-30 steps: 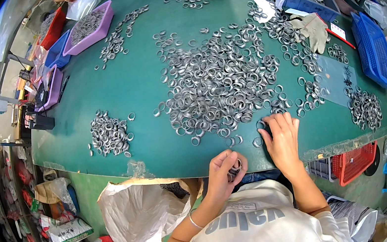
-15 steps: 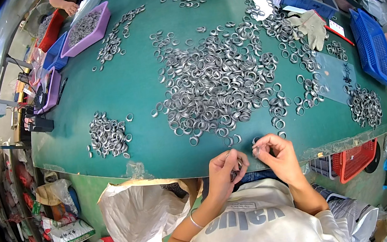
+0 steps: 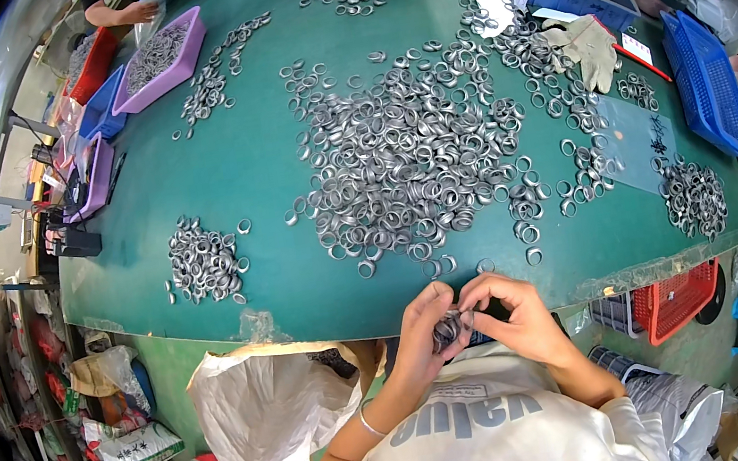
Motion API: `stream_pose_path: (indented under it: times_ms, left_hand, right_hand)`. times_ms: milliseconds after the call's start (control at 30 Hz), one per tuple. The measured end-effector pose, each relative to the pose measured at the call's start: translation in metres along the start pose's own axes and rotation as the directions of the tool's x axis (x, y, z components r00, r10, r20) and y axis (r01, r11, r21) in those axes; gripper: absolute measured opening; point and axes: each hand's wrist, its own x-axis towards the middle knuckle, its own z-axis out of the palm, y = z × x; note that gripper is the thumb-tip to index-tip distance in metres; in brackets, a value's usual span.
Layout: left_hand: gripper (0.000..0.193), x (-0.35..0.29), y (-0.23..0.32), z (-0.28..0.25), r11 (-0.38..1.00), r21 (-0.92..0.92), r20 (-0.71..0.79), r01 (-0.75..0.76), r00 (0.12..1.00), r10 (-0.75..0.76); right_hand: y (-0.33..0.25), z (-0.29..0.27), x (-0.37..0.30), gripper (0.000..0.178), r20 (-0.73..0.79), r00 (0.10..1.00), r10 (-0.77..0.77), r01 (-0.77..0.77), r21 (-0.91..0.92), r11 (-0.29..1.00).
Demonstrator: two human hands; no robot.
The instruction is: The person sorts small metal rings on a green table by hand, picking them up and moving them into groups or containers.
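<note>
My left hand (image 3: 420, 342) is curled around several grey metal rings (image 3: 446, 331) at the table's near edge. Its thumb and fingers meet my right hand (image 3: 518, 321), whose fingertips are pinched together against the held rings, seemingly on a ring mostly covered by the fingers. Just beyond both hands, a single ring (image 3: 485, 266) lies on the green table (image 3: 280, 244). Further in spreads a big heap of the same rings (image 3: 415, 157). Smaller heaps sit apart, one at the left (image 3: 204, 263) and another at the right (image 3: 694, 199).
A purple tray (image 3: 193, 42) full of rings stands at the far left, near a co-worker's hand (image 3: 136, 13). Blue baskets (image 3: 706, 89), a glove (image 3: 589, 53) and a clear plastic sheet (image 3: 638, 147) lie rightward. Below the edge, a white sack (image 3: 262, 409) stands open.
My right hand has moved left and now touches the rings in my left hand. The co-worker's hand at the far left has shifted slightly.
</note>
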Motion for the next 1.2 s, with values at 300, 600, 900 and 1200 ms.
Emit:
stream_pose_path:
  times_ms: [300, 600, 900, 1200]
  left_hand:
    - [0.028, 0.0, -0.002, 0.005, 0.99, 0.137, 0.013, -0.034, 0.999, 0.032]
    - [0.019, 0.001, 0.003, -0.001, 0.999, -0.037, -0.014, -0.009, 1.0, 0.008]
    - [0.018, 0.007, -0.004, -0.003, 0.996, -0.041, -0.004, -0.083, 0.997, 0.082]
    - [0.019, 0.008, -0.004, 0.015, 0.988, 0.15, -0.009, -0.047, 0.999, 0.049]
  right_hand:
    - [-0.001, 0.002, -0.003, 0.017, -0.233, 0.967, -0.103, 0.025, -0.315, 0.949]
    - [-0.009, -0.007, 0.002, 0.022, -0.208, 0.978, 0.006, -0.065, -0.28, 0.958]
    - [0.016, -0.012, 0.01, 0.017, -0.223, 0.905, -0.362, 0.067, -0.766, 0.64]
    - [0.003, -0.002, -0.008, 0.012, -0.111, 0.953, 0.281, -0.206, 0.441, 0.873]
